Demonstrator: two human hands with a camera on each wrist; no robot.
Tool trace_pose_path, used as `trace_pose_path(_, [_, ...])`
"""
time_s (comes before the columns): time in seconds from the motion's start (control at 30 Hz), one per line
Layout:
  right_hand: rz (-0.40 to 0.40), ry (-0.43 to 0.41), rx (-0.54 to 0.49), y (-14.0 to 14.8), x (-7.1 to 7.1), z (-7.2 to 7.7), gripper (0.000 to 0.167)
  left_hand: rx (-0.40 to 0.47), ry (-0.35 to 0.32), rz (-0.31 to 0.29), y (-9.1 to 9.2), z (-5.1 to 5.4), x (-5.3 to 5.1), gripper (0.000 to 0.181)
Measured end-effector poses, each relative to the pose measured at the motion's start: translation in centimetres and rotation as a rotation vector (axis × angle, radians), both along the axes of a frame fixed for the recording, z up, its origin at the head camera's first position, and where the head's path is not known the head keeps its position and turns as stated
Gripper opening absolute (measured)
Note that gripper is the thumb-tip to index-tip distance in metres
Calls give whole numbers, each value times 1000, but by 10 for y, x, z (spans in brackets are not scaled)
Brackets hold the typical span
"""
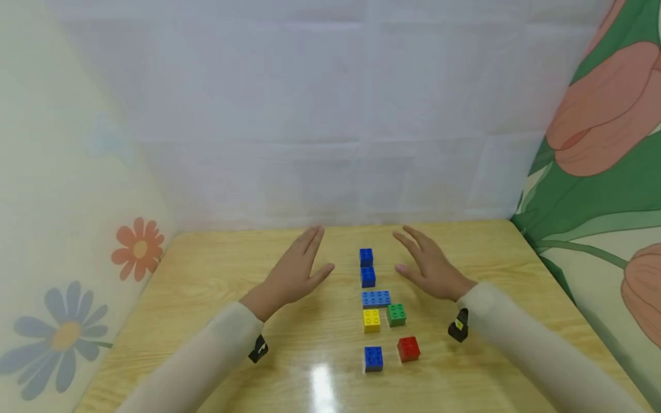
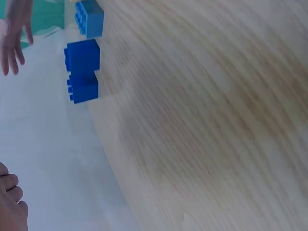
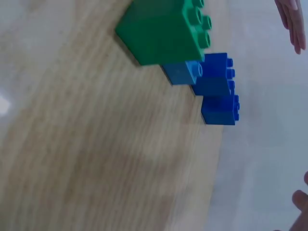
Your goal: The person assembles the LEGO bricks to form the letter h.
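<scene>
Both hands hang over the table on either side of a column of toy bricks and hold nothing. My left hand (image 1: 294,268) is left of the bricks, its fingers extended forward and thumb apart. To the right, my right hand (image 1: 432,265) has its fingers spread towards the column. Between them stand two dark blue bricks, the farther one (image 1: 366,257) just behind the nearer one (image 1: 368,277). Closer in lie a long lighter blue brick (image 1: 376,299), a yellow brick (image 1: 371,320) and a green brick (image 1: 396,315). Nearest are another blue brick (image 1: 373,358) and a red brick (image 1: 409,349).
The wooden table (image 1: 206,298) ends at a white cloth backdrop (image 1: 268,126). Flower-printed panels flank it, a pale left panel (image 1: 67,229) and a tulip-patterned right panel (image 1: 599,189). A dark band with a small device (image 1: 458,326) is on the right wrist, and a similar device (image 1: 259,349) on the left.
</scene>
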State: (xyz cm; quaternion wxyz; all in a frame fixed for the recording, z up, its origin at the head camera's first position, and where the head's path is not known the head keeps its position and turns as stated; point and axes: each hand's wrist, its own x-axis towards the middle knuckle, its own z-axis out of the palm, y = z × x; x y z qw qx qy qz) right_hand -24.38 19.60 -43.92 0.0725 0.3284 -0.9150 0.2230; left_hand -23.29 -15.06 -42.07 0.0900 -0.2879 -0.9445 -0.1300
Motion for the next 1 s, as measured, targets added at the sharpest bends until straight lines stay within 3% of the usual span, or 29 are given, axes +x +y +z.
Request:
trace_pose_path(0.2, [47,-13,-7,-1,17,-2,75,46,4,-58,9,1,17,81])
trace_pose_path(0.47, [125,-122,-68,-1,43,-2,81,165,-84,-102,23,-1,44,79])
trace_pose_path(0.67, [141,-157,-97,2,58,-6,82,222,-110,-134,34,-6,60,74])
trace_pose_path(0.83, [152,-174,-153,7,69,-11,84,246,-176,-176,40,-9,74,68])
trace_pose_path(1.0, [220,-183,-200,11,77,-19,80,222,-303,-202,46,-14,87,65])
